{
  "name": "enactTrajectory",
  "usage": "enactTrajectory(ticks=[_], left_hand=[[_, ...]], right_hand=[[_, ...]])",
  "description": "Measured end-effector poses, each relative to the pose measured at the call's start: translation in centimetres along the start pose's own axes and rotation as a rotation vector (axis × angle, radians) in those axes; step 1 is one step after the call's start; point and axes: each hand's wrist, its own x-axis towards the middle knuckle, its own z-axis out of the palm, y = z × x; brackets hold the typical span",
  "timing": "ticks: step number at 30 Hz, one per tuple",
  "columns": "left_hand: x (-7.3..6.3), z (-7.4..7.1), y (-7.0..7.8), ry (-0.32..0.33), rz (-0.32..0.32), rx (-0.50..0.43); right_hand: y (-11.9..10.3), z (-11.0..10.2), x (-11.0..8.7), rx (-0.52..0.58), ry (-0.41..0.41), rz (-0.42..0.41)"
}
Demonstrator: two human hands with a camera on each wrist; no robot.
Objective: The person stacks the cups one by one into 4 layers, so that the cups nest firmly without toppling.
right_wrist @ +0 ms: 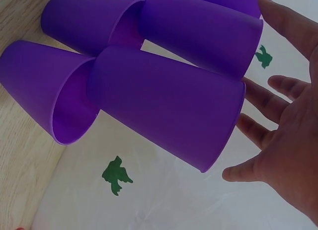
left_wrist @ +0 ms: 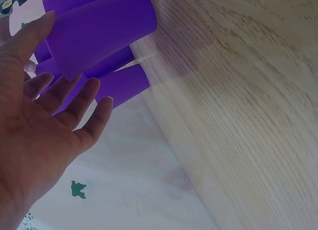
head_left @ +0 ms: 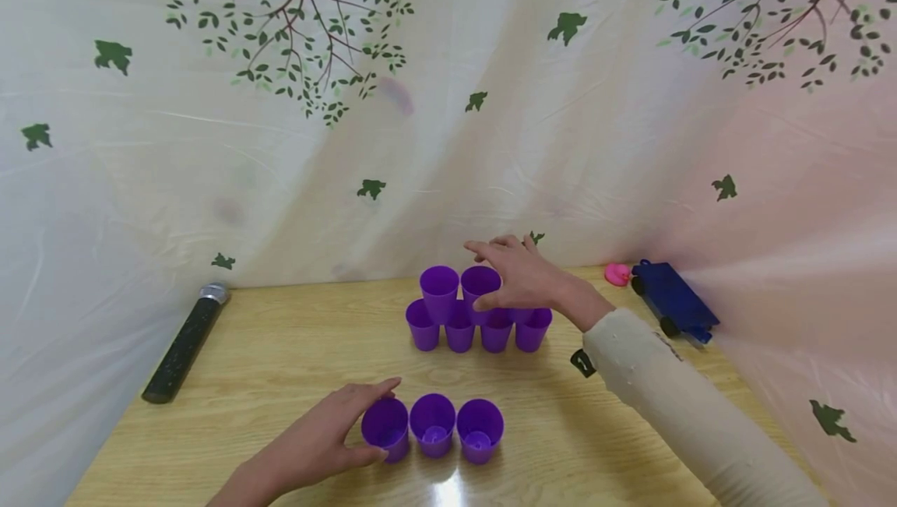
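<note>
While the right hand point(head_left: 518, 272) is spread at the cup stack point(head_left: 459, 332), the left hand point(head_left: 328, 429) is loosely spread around one of three loose cups point(head_left: 433, 420) fronting it. Two tiers look built; those three seem left.

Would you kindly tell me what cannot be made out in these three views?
Head view: the upper row's rightmost cup, mostly hidden by the right hand.
Head view: the dark marking on the right sleeve, too small to read.
Right wrist view: a red thing, cut off by the bottom edge.
</note>
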Motion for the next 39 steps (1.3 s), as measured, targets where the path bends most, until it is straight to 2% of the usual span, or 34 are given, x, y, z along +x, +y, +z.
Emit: enactTrajectory(ticks=[9, 14, 18, 24, 29, 34, 39], left_hand=[[-0.1, -0.1, 0.1, -0.01, 0.005, -0.011], [0.1, -0.1, 0.1, 0.007, 0.019, -0.014], [0.1, 0.0, 0.1, 0.028, 0.028, -0.004], [0.1, 0.0, 0.1, 0.037, 0.053, -0.009], [0.1, -0.1, 0.1, 0.052, 0.076, 0.0], [0.0, -0.2, 0.2, 0.044, 0.074, -0.004], [0.0, -0.3, 0.2, 0.033, 0.061, -0.007]], right_hand=[[0.2, -0.8, -1.6, -0.006, 0.083, -0.049], [0.4, -1.6, -3.7, -0.003, 0.138, -0.075], [0.4, -2.0, -5.5, 0.013, 0.15, -0.088], [0.2, -1.5, -8.2, 0.012, 0.167, -0.105], [-0.7, -0.8, -10.2, 0.017, 0.175, -0.18], [-1.5, 0.6, -11.9, -0.003, 0.128, -0.237], [-2.1, 3.1, -12.9, -0.001, 0.04, -0.255]])
